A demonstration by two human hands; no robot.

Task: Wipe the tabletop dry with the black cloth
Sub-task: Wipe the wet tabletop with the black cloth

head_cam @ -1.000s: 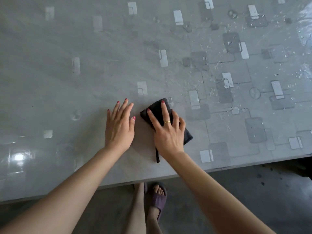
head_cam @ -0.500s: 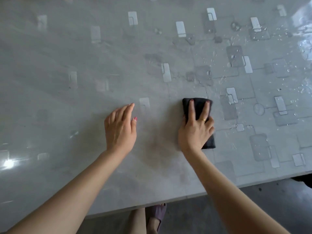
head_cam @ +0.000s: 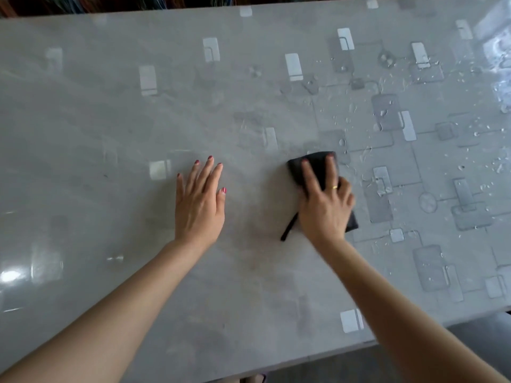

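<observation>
A folded black cloth (head_cam: 318, 167) lies flat on the glossy grey tabletop (head_cam: 138, 120), near the middle. My right hand (head_cam: 325, 205) presses down on the cloth with fingers spread; a thin black loop of the cloth sticks out at the hand's left. My left hand (head_cam: 200, 200) rests flat on the bare tabletop to the left of the cloth, fingers apart, holding nothing. Water drops (head_cam: 384, 111) cover the table's right part, beyond and right of the cloth.
The table's near edge (head_cam: 359, 344) runs along the bottom right, with dark floor below it. The far edge lies along the top of the view. The table's left part shows bright reflections.
My right hand has slid the cloth away from the near edge and right toward the drops, then turned it slightly. My left hand stays flat in place. The view has moved closer over the table.
</observation>
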